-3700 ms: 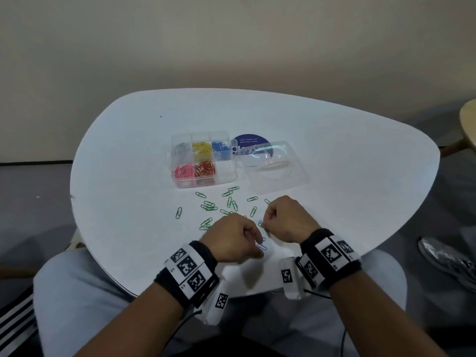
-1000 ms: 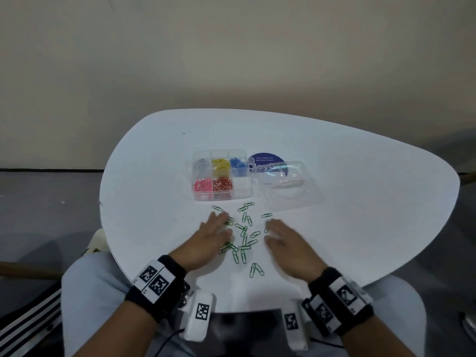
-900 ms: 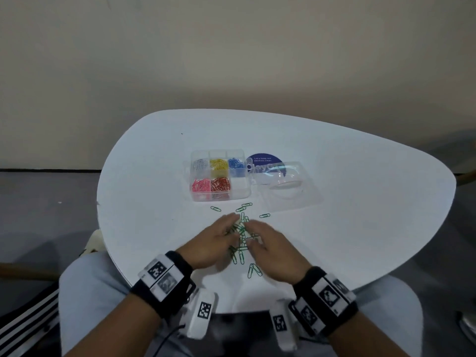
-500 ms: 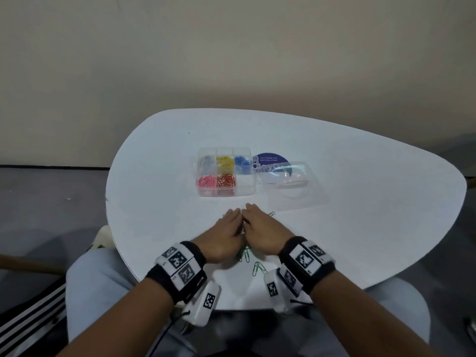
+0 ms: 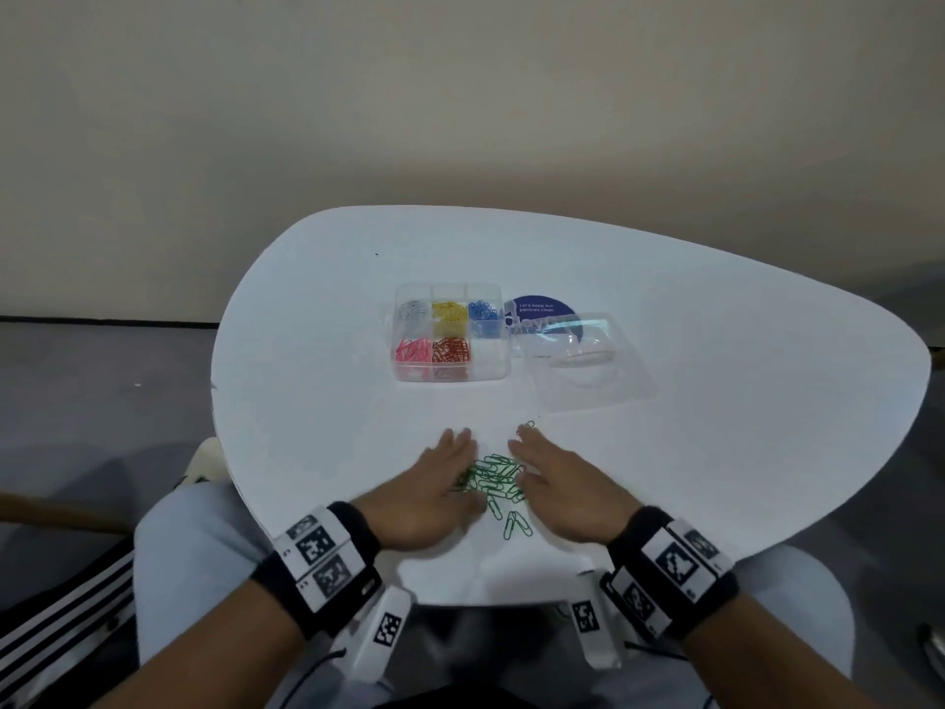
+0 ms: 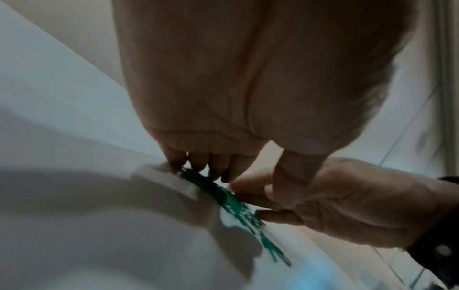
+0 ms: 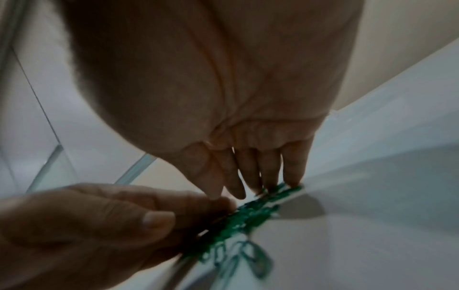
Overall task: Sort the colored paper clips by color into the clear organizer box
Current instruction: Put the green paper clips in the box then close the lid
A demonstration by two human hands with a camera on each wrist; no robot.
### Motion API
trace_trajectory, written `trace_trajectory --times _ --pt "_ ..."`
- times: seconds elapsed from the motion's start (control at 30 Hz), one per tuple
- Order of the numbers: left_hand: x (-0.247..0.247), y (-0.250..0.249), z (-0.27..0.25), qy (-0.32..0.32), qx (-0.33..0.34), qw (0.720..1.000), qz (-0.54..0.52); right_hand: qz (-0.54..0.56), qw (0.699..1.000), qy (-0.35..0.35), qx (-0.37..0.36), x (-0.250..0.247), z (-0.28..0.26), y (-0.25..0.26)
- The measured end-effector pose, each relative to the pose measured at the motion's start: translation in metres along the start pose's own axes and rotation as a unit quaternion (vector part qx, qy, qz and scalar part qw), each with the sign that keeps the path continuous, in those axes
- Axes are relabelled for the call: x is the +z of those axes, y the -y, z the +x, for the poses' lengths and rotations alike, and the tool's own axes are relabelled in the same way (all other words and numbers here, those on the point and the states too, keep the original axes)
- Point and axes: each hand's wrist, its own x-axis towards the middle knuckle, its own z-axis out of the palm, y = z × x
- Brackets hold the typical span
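Note:
A heap of green paper clips (image 5: 495, 478) lies on the white table (image 5: 716, 401) between my two hands. My left hand (image 5: 434, 483) rests flat on the heap's left side, fingers straight. My right hand (image 5: 555, 475) lies flat on its right side, fingers straight as well. A pair of green clips (image 5: 516, 524) lies nearer to me, and one stray clip (image 5: 527, 426) sits by my right fingertips. In the wrist views the green clips (image 6: 231, 202) (image 7: 250, 213) are bunched between the fingertips of both hands. The clear organizer box (image 5: 491, 373) stands behind, with silver, yellow, blue, pink and red clips in separate compartments.
The box's clear lid (image 5: 583, 360) lies open to the right of it, over a round dark blue sticker (image 5: 537, 307). The table's near edge is close to my wrists, with my lap below it. Grey floor lies to the left.
The scattered green clips have been swept together into one heap. Half a second ago my hands touched fingertip to fingertip over it; now they have drawn apart and slightly toward me.

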Motion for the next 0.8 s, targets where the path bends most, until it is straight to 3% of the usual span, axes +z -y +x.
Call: trace_trajectory --times 0.13,0.27,0.37,0.63,0.7,0.8 --pt "0.011 -0.01 -0.006 -0.005 0.042 0.999 -0.016 0.073 0.996 -0.045 -0.021 0.004 -0.012 0.009" --pt "0.001 -0.01 -0.025 -0.098 -0.059 0.979 0.167 -0.038 0.994 -0.032 0.097 -0.01 -0.033 -0.005" --pt "0.008 -0.01 -0.025 -0.109 -0.099 0.963 0.225 -0.09 0.988 -0.013 0.126 0.004 -0.037 -0.003" --pt "0.002 -0.041 0.009 -0.146 -0.071 0.979 0.121 -0.019 0.99 -0.102 0.092 0.006 0.005 0.033" --pt "-0.003 -0.035 0.007 -0.146 -0.096 0.974 0.147 -0.037 0.99 -0.097 0.094 -0.003 0.005 0.027" --pt "-0.006 -0.023 0.0 -0.133 -0.131 0.966 0.181 -0.15 0.983 -0.026 0.099 -0.018 0.002 0.016"
